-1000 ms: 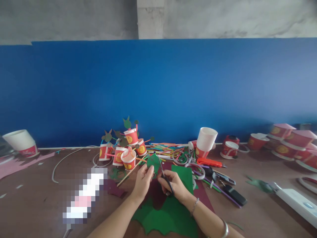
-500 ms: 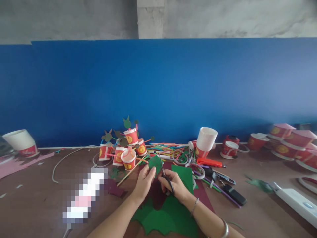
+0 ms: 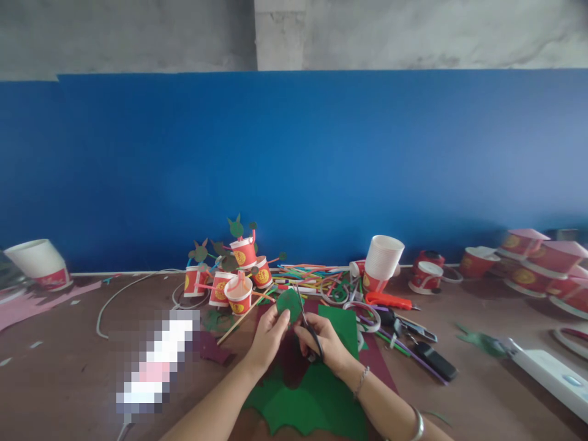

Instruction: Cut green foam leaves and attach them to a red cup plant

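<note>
My left hand (image 3: 272, 327) pinches a rounded piece of green paper (image 3: 289, 304) between thumb and fingers. Closed around the handles of dark scissors (image 3: 314, 335) is my right hand (image 3: 325, 338); the blades point up and away, at the right edge of the green piece. Below both hands lie large green sheets (image 3: 294, 407) with a jagged cut edge, over dark red paper (image 3: 383, 367). A bracelet and a bangle are on my right arm.
Decorated paper cups (image 3: 239, 295) stand behind my left hand. Colourful straws (image 3: 316, 278) lie behind the scissors, beside stacked white cups (image 3: 384, 257). An orange cutter (image 3: 389, 301), keys and a black fob (image 3: 434, 361) are at the right. A blurred-out bright object (image 3: 158, 361) lies left.
The green piece has turned or tilted slightly in my left hand, and the scissor blades have shifted a little. Both hands otherwise keep nearly the same place.
</note>
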